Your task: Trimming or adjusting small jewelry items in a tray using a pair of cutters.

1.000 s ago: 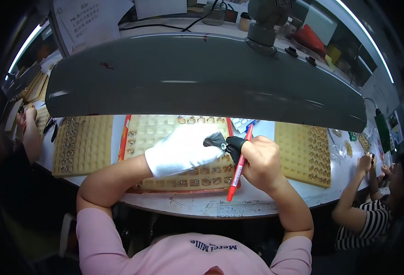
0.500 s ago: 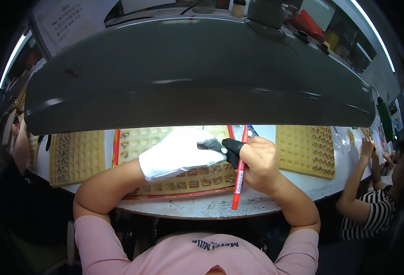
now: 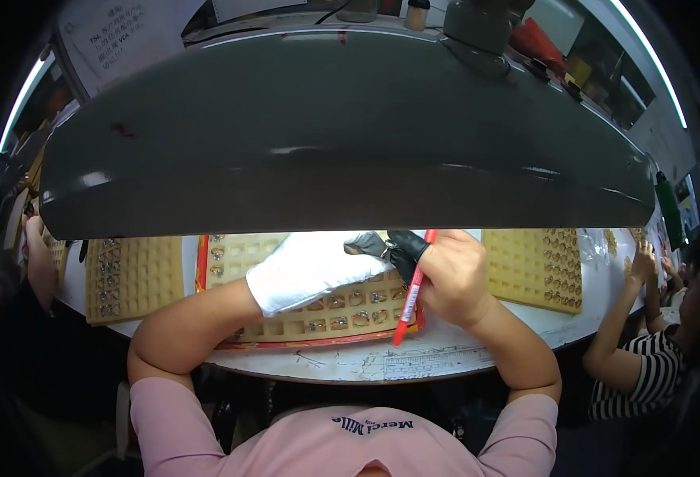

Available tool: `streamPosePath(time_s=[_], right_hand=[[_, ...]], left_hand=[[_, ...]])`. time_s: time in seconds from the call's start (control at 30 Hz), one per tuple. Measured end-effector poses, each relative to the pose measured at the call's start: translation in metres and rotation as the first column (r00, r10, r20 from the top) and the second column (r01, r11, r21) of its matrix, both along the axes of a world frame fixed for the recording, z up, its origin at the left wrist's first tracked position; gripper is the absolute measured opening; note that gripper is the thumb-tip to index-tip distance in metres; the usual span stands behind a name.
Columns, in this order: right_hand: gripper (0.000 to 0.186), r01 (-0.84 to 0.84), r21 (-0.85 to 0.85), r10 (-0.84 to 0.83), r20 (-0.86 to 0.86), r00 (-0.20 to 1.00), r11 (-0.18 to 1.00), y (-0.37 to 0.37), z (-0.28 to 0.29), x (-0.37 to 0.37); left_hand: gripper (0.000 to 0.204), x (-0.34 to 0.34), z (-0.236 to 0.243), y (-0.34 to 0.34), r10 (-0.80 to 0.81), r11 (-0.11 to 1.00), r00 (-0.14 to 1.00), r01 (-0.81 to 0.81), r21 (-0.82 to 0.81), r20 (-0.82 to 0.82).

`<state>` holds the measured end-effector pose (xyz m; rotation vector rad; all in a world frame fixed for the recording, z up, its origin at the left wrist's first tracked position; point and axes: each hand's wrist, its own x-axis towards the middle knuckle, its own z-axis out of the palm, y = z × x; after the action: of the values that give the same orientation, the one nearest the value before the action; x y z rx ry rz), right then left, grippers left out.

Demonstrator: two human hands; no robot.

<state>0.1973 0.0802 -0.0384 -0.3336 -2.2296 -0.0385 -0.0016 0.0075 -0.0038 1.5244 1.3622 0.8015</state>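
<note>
My left hand [image 3: 306,270], in a white glove with grey fingertips, is closed in a pinch on a small shiny ring [image 3: 387,246]. My right hand [image 3: 457,278] meets it there, black covers on its thumb and finger pressed against the same ring. A red pen [image 3: 409,310] is also gripped in the right hand, slanting down toward me. Both hands hover over a cream foam tray [image 3: 292,327] with a red edge, whose near slots hold several rings. The lamp hood partly hides the tray's far side and the right hand's top.
A wide dark lamp hood [image 3: 350,159] spans the view above my hands. Slotted trays of jewellery stand at the left [image 3: 147,278] and right [image 3: 517,278]. A ruler [image 3: 421,366] lies at the table's front edge. Co-workers' arms show at both sides; one wears a striped sleeve [image 3: 656,370].
The lamp hood sits slightly lower in view, covering more of the right hand. The red pen's lower end has tipped up and left. The ring remains between both hands.
</note>
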Motion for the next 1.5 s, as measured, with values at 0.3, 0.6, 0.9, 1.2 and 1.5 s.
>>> streamPosePath(time_s=[0.3,0.6,0.9,1.2,1.5], right_hand=[[0.031,-0.035,-0.302,0.052,0.048,0.998,0.953,-0.004,-0.006,0.007],[0.017,-0.279,-0.952,0.105,-0.267,0.958,0.125,-0.021,0.008,0.005],[0.026,-0.090,-0.541,0.096,-0.018,0.995,0.836,-0.006,-0.016,0.009],[0.019,-0.076,-0.123,0.076,-0.002,0.997,0.989,-0.006,-0.001,0.005],[0.014,-0.196,-0.980,0.110,-0.192,0.975,0.022,-0.024,0.006,0.010]], left_hand=[[0.023,0.001,0.008,-0.001,-0.031,0.994,0.999,0.027,-0.102,-0.038],[0.014,0.003,0.000,-0.005,-0.045,0.996,0.997,0.050,0.079,-0.061],[0.022,0.006,0.007,0.000,-0.016,0.999,0.994,0.012,-0.040,-0.110],[0.021,0.001,0.007,0.001,-0.076,0.993,0.997,0.074,-0.091,-0.021],[0.008,0.006,-0.003,-0.005,-0.021,0.804,0.957,0.189,0.564,-0.291]])
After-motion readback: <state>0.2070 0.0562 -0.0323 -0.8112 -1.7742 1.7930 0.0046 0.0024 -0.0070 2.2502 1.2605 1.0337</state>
